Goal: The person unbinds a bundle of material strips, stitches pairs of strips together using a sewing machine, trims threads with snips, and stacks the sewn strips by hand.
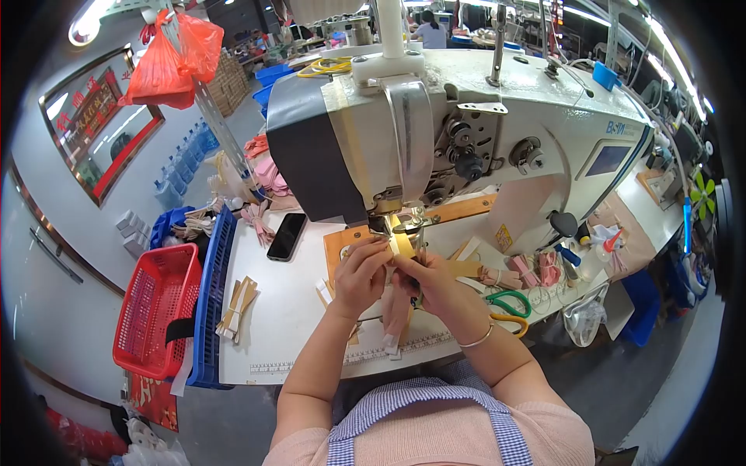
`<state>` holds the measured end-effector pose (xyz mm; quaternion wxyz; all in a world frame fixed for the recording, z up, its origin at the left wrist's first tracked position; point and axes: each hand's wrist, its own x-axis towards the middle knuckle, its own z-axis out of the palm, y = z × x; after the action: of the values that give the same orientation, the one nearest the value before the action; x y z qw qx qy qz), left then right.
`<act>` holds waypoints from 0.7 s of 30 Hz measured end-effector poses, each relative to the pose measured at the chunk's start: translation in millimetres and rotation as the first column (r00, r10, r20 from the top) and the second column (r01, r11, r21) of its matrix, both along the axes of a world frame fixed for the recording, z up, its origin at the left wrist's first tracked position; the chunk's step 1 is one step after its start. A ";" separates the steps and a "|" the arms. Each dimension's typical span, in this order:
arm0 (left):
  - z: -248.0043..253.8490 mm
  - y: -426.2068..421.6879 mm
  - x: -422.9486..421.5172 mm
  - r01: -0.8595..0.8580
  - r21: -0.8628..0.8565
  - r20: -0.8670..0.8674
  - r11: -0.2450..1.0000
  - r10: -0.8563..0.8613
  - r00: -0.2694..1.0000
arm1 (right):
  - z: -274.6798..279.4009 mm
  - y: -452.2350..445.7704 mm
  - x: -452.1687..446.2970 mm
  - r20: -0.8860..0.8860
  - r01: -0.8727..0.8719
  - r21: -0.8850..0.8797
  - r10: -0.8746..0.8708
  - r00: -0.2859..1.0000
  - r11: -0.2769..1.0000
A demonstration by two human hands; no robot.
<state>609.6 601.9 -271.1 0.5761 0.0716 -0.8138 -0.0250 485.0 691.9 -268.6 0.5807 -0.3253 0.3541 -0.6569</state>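
Note:
My left hand is closed, its fingertips pinching the left side of a small pale yellow strip just below the needle area of a large white sewing machine. From the other side, my right hand grips the same strip between thumb and fingers. The machine's lamp lights this spot brightly. A pinkish band hangs below my right hand over the table edge; whether it joins the strip is hidden. Scissors with green and orange handles lie right of my right forearm.
A black phone and a tied bundle of cream strips lie on the left of the table. Pink bundles and a white bottle with a red tip are at right. A blue crate and red basket stand at left.

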 end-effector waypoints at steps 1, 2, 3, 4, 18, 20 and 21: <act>-0.2 -1.2 -0.5 0.014 0.054 -0.013 0.998 -0.014 1.000 | 1.9 -2.4 0.5 0.000 0.000 0.000 0.000 1.000 1.000; -1.1 -3.0 -1.9 0.014 0.054 -0.013 0.998 -0.014 1.000 | 3.9 -4.4 1.2 0.024 0.010 0.023 -0.011 1.000 1.000; -2.6 -5.5 -4.2 0.015 0.092 -0.035 0.996 -0.012 0.999 | 5.1 -5.4 2.3 0.047 0.020 0.047 -0.022 0.999 0.999; -4.4 -8.0 -6.6 0.017 0.130 -0.058 0.991 -0.009 0.998 | 5.8 -5.8 4.3 0.046 0.019 0.047 -0.022 0.999 0.999; -30.9 -87.6 -31.6 0.320 0.930 -0.350 -0.182 -0.168 0.922 | -41.6 29.7 -55.6 -0.273 0.316 0.082 -0.284 0.919 0.945; 10.4 -58.5 -31.0 0.448 0.885 -0.465 -0.125 -0.194 0.864 | -53.9 29.9 -77.5 -0.654 0.473 -0.201 -0.477 0.587 0.858; 9.3 -56.6 -34.8 0.445 0.886 -0.463 -0.130 -0.195 0.865 | -51.9 33.0 -84.7 -0.654 0.477 -0.196 -0.477 0.588 0.857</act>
<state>574.8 545.3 -261.8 0.3911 0.2547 -0.4809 -0.7422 400.3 724.9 -320.5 0.2117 -0.4361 0.6156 -0.6213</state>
